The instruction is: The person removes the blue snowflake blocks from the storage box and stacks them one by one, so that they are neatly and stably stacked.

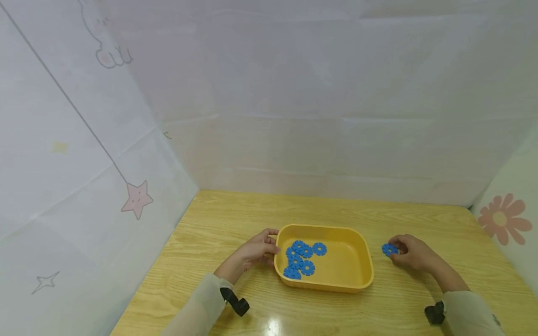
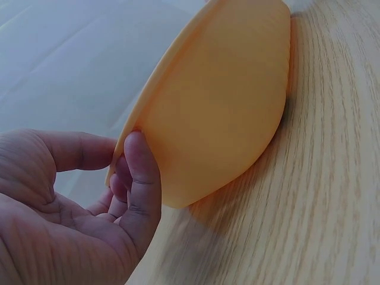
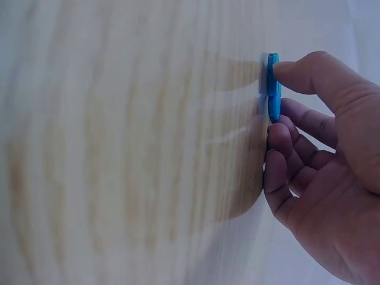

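Observation:
A shallow yellow plastic tray [image 1: 336, 283] stands on the wooden table, with several blue notched snowflake discs [image 1: 307, 268] inside, mostly overlapping at its left end. At that end my left hand [image 1: 257, 249] holds the rim. In the left wrist view the thumb and fingers close on the edge of the tray [image 2: 214, 101]. To the right of the tray, my right hand [image 1: 414, 253] pinches another blue snowflake disc [image 1: 389, 249] by its edge. The right wrist view has this disc [image 3: 274, 89] flat, close against the tabletop, between thumb and fingertips.
Light wood table [image 1: 235, 210] surrounds the tray on all sides. Pale cloth [image 1: 319, 116] with printed stars and flowers hangs behind the table and at both sides. Dark bands with small black pieces [image 1: 435, 312] are on both wrists.

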`<state>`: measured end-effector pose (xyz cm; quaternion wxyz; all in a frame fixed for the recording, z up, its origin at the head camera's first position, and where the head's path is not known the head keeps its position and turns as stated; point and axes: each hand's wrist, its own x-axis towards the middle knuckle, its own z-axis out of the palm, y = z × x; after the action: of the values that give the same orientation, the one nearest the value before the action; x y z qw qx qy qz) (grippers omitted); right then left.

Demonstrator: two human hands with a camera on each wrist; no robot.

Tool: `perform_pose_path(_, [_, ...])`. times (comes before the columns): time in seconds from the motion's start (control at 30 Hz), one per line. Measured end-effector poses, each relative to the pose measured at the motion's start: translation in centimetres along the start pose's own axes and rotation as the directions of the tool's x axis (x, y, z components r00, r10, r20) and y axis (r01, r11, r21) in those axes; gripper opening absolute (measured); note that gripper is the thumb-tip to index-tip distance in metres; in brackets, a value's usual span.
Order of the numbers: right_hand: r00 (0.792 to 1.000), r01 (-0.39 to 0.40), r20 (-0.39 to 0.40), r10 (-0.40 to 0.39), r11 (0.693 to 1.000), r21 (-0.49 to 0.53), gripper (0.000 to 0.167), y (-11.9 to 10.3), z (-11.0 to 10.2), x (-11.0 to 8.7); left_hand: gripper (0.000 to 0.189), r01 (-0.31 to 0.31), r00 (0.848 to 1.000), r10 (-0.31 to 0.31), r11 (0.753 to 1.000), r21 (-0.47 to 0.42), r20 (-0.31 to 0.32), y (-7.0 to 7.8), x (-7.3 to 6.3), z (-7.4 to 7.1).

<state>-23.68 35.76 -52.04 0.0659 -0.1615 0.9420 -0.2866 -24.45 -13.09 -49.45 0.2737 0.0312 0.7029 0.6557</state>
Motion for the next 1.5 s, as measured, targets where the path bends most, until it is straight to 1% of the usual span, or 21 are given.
perform_pose_path(0.13, [1.000,-0.011,-0.023,0.011,1.000,0.019,0.044,-0.2,-0.2,-0.1,0.061,0.002,1.000,-0.002,1.000,0.000,0.003,0.1,0.0,0.0])
perform_pose_path(0.27, [0.997,-0.005,-0.083,0.007,1.000,0.024,0.043,-0.9,-0.2,-0.2,0.061,0.000,1.000,0.000,1.000,0.001,0.007,0.1,0.0,0.0])
perform_pose_path(0.37, [0.989,0.035,-0.146,-0.032,0.999,0.023,0.042,-2.2,-0.2,-0.2,0.061,-0.002,1.000,0.002,1.000,-0.003,0.008,0.1,0.1,-0.1])
perform_pose_path(0.5, [0.969,0.118,-0.222,-0.110,0.993,0.020,0.040,-4.3,-0.3,0.2,0.062,-0.007,1.000,0.007,1.000,-0.009,0.012,0.0,0.2,-0.1])
perform_pose_path(0.6, [0.957,0.161,-0.249,-0.147,0.986,0.035,0.039,-5.9,-0.3,0.6,0.062,-0.006,1.000,0.006,1.000,-0.011,0.013,0.0,0.2,-0.1])
perform_pose_path(0.77, [0.952,0.195,-0.251,-0.175,0.979,0.059,0.040,-8.2,0.1,1.0,0.061,-0.004,1.000,0.004,1.000,-0.010,0.013,0.1,0.1,-0.1])
perform_pose_path(1.0, [0.940,0.262,-0.250,-0.233,0.961,0.089,0.041,-10.7,1.1,1.8,0.061,-0.006,1.000,0.007,1.000,-0.007,0.010,0.1,0.1,0.0])
perform_pose_path(1.13, [0.945,0.265,-0.235,-0.229,0.955,0.132,0.042,-11.9,1.6,2.3,0.061,-0.006,1.000,0.006,1.000,-0.006,0.010,0.0,0.1,0.0])
perform_pose_path(1.33, [0.960,0.240,-0.201,-0.197,0.946,0.218,0.044,-13.2,2.3,3.0,0.061,-0.007,1.000,0.007,1.000,-0.004,0.012,0.0,0.0,0.0])
perform_pose_path(1.5, [0.971,0.211,-0.160,-0.178,0.951,0.226,0.046,-13.7,3.0,3.5,0.061,-0.005,1.000,0.005,1.000,-0.008,0.015,0.0,0.0,-0.1])
